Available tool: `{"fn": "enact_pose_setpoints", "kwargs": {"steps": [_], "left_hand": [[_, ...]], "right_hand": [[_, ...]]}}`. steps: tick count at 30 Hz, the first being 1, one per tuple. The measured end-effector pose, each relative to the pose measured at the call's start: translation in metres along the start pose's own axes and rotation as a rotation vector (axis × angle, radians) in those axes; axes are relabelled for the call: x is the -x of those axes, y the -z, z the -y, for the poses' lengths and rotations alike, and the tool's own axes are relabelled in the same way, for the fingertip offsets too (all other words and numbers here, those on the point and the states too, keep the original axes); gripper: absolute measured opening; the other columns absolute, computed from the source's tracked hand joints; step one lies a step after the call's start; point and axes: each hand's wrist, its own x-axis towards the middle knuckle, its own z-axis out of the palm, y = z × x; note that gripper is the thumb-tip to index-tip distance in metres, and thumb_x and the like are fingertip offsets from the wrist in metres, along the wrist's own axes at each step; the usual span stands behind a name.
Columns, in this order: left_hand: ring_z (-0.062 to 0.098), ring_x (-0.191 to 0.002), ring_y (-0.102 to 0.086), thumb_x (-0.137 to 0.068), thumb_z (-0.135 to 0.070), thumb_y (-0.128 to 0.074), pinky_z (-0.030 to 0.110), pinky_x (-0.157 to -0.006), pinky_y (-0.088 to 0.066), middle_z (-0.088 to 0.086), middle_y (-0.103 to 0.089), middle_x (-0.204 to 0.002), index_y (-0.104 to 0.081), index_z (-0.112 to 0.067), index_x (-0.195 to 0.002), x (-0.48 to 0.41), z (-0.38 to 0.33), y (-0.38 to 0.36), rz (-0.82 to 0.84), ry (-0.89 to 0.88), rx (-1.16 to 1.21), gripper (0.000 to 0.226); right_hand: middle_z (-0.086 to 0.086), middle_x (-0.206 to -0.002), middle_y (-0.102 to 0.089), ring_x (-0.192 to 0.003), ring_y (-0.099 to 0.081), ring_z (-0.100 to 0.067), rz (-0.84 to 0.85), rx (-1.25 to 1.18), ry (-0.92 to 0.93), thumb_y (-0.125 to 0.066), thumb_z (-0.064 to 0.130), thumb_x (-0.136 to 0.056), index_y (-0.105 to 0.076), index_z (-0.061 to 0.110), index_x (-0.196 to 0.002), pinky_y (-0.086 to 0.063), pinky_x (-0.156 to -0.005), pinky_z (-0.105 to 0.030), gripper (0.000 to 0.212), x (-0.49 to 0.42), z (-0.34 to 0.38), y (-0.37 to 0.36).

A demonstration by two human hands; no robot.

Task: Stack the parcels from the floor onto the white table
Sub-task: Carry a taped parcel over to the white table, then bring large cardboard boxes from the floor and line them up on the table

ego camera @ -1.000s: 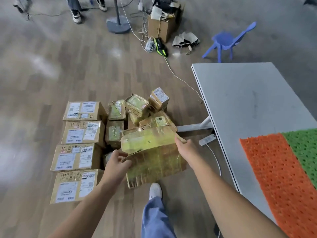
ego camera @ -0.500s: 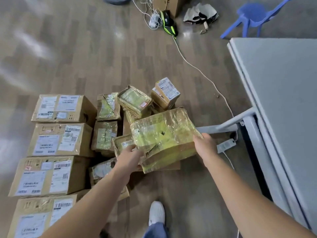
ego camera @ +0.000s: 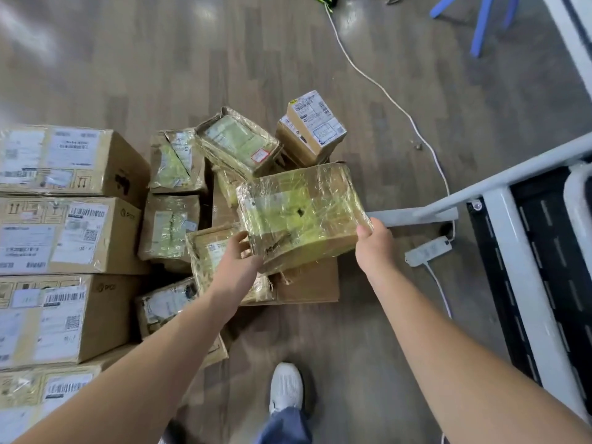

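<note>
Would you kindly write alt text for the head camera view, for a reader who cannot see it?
Seen from above, a person's left hand and right hand grip a tape-wrapped parcel by its near corners, over a pile of smaller parcels on a wooden floor. Larger labelled boxes line the left; a white table frame stands at right.

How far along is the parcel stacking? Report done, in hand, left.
Done: nothing confirmable; only an edge of the white table shows, with no parcel on it. In hand: the yellow-taped parcel, held by the left hand and right hand over the pile. Left: the large cartons and small taped parcels on the floor.
</note>
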Motion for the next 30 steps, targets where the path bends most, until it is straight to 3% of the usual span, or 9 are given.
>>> {"fn": "enact_pose_setpoints", "kwargs": {"steps": [3,5,7,9,11,13,15,19,30], "left_hand": [[0.003,-0.09,-0.055,-0.088,-0.011,-0.052,0.015,-0.065,-0.047,-0.002,-0.038,-0.146,-0.022,-0.027,-0.148,0.003,0.002,0.0,0.022,-0.01,-0.054,0.068],[0.013,-0.114,-0.054,-0.09,-0.014,-0.052,0.029,-0.091,-0.049,-0.001,-0.03,-0.152,-0.017,-0.027,-0.151,0.008,0.002,0.003,0.037,-0.012,-0.085,0.072],[0.023,-0.133,-0.041,-0.091,-0.014,-0.051,0.043,-0.108,-0.038,-0.001,-0.027,-0.155,-0.016,-0.027,-0.152,0.014,0.0,0.008,0.05,-0.021,-0.106,0.072],[0.018,-0.125,-0.049,-0.092,-0.015,-0.052,0.032,-0.1,-0.045,-0.001,-0.029,-0.154,-0.018,-0.027,-0.151,0.019,-0.002,0.014,0.047,-0.035,-0.116,0.069],[0.004,-0.087,-0.058,-0.092,-0.015,-0.051,0.011,-0.065,-0.051,-0.001,-0.034,-0.151,-0.023,-0.026,-0.149,0.022,-0.003,0.022,0.029,-0.052,-0.113,0.065],[-0.002,-0.066,-0.05,-0.091,-0.014,-0.05,0.009,-0.049,-0.046,-0.001,-0.038,-0.147,-0.027,-0.027,-0.147,0.024,-0.002,0.033,0.005,-0.053,-0.108,0.062],[-0.001,-0.07,-0.052,-0.091,-0.014,-0.049,0.016,-0.057,-0.047,-0.002,-0.041,-0.144,-0.029,-0.028,-0.146,0.029,0.004,0.049,-0.022,-0.047,-0.084,0.061],[0.014,-0.106,-0.057,-0.09,-0.013,-0.051,0.024,-0.065,-0.049,-0.002,-0.045,-0.14,-0.03,-0.028,-0.146,0.047,0.019,0.09,-0.057,-0.012,-0.033,0.061],[0.002,-0.091,-0.055,-0.089,-0.014,-0.05,0.019,-0.059,-0.046,-0.002,-0.045,-0.138,-0.032,-0.028,-0.144,0.087,0.078,0.204,-0.205,-0.024,-0.012,0.059]], "right_hand": [[-0.011,-0.139,-0.043,-0.115,-0.052,-0.03,-0.029,0.173,0.053,-0.035,0.028,-0.104,-0.043,0.014,-0.14,-0.038,-0.08,-0.034,0.04,0.006,0.001,-0.005],[-0.014,-0.14,-0.038,-0.115,-0.05,-0.032,-0.057,0.287,0.095,-0.036,0.028,-0.104,-0.04,0.013,-0.141,-0.041,-0.08,-0.038,0.04,0.014,0.003,-0.007],[-0.016,-0.139,-0.038,-0.121,-0.044,-0.035,-0.076,0.368,0.106,-0.04,0.027,-0.102,-0.039,0.012,-0.142,-0.043,-0.093,-0.045,0.042,0.021,0.009,-0.008],[-0.015,-0.139,-0.038,-0.125,-0.04,-0.034,-0.096,0.444,0.14,-0.042,0.028,-0.101,-0.039,0.013,-0.142,-0.041,-0.099,-0.048,0.044,0.03,0.014,-0.01],[-0.013,-0.139,-0.04,-0.127,-0.039,-0.032,-0.124,0.509,0.239,-0.045,0.028,-0.099,-0.042,0.015,-0.14,-0.04,-0.102,-0.047,0.044,0.045,0.021,-0.018],[-0.012,-0.138,-0.043,-0.128,-0.04,-0.031,-0.13,0.53,0.341,-0.047,0.026,-0.098,-0.046,0.015,-0.137,-0.038,-0.104,-0.045,0.041,0.062,0.029,-0.03],[-0.011,-0.138,-0.044,-0.127,-0.041,-0.029,-0.096,0.513,0.411,-0.047,0.024,-0.097,-0.047,0.014,-0.136,-0.038,-0.104,-0.044,0.04,0.081,0.039,-0.047],[-0.007,-0.138,-0.045,-0.127,-0.043,-0.025,-0.005,0.459,0.531,-0.045,0.023,-0.098,-0.046,0.014,-0.136,-0.043,-0.102,-0.04,0.039,0.122,0.058,-0.082],[-0.003,-0.14,-0.047,-0.124,-0.046,-0.021,0.194,0.385,0.689,-0.044,0.03,-0.099,-0.044,0.019,-0.14,-0.042,-0.091,-0.033,0.042,0.218,0.111,-0.169]]}}
